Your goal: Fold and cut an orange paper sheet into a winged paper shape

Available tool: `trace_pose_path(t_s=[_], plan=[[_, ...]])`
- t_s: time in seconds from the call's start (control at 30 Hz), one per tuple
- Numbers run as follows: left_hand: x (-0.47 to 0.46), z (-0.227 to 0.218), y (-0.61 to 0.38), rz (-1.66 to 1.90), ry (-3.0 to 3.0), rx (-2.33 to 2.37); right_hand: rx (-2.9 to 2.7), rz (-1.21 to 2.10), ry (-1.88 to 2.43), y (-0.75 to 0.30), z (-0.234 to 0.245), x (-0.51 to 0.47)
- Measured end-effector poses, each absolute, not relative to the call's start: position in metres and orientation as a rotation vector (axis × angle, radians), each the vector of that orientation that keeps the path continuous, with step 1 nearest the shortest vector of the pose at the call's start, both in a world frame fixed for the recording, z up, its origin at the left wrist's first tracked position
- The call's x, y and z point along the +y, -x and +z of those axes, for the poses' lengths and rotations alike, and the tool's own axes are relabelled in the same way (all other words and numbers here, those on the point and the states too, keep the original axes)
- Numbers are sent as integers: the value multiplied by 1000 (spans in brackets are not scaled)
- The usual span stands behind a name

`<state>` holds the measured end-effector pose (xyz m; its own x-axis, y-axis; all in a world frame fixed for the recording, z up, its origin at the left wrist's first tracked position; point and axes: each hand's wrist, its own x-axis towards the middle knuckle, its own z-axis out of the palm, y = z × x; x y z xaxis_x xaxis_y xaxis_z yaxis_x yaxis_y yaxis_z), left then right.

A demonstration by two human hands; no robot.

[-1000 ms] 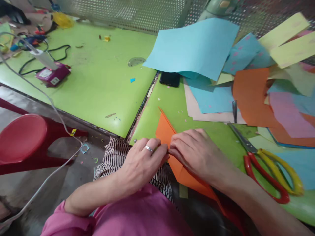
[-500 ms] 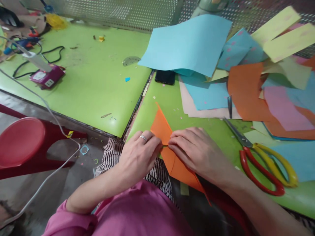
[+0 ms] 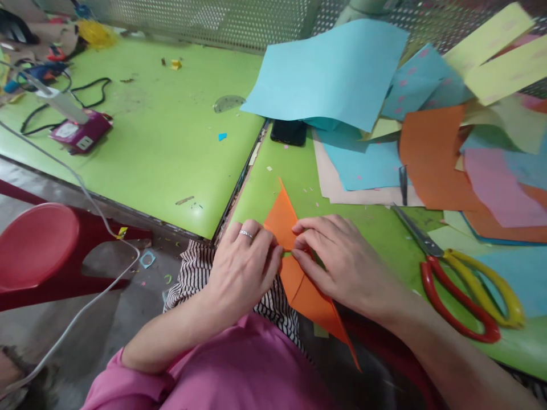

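A folded sheet of orange paper [image 3: 305, 290] lies at the front edge of the green table, one pointed end up on the tabletop and the other hanging over my lap. My left hand [image 3: 245, 259], with a ring on one finger, pinches its left side near the middle. On the opposite side my right hand [image 3: 333, 256] grips the paper between thumb and fingers, its index finger slightly lifted. Between the hands a small gap shows green in the paper. To the right of my right hand rest scissors [image 3: 444, 256] with one red and one yellow handle.
Blue paper [image 3: 329, 74], orange paper [image 3: 431, 154] and pink paper [image 3: 496, 182] pile up at the right. A black phone [image 3: 288, 132] lies partly under a blue sheet. Further left are a purple power box [image 3: 81, 134] with cords, a clear protractor [image 3: 228, 103] and a red stool [image 3: 40, 245].
The orange paper has turned slightly, its upper tip shifting right. My right fingers have spread a little apart, with the index finger raised. My left hand stays on the paper.
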<state>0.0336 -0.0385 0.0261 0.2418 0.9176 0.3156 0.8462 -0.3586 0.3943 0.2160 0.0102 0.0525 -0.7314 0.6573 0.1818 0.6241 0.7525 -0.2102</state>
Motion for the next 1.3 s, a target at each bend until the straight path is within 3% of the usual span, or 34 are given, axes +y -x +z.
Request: trace_pose_path(t_s=[0.33,0.67,1.07,1.3], plan=[[-40,21,-31,775,-2300,1681,-2641,387,1064,-217,52,13],[-57,7,-10,971,-2625,1496,-2659,399,1075,-212,59,17],[-59,2,-14,590,-2855,1563,-2664,402,1068,-215,57,17],[-61,2,-15,561,-2869,1579,-2669,395,1069,-214,58,17]])
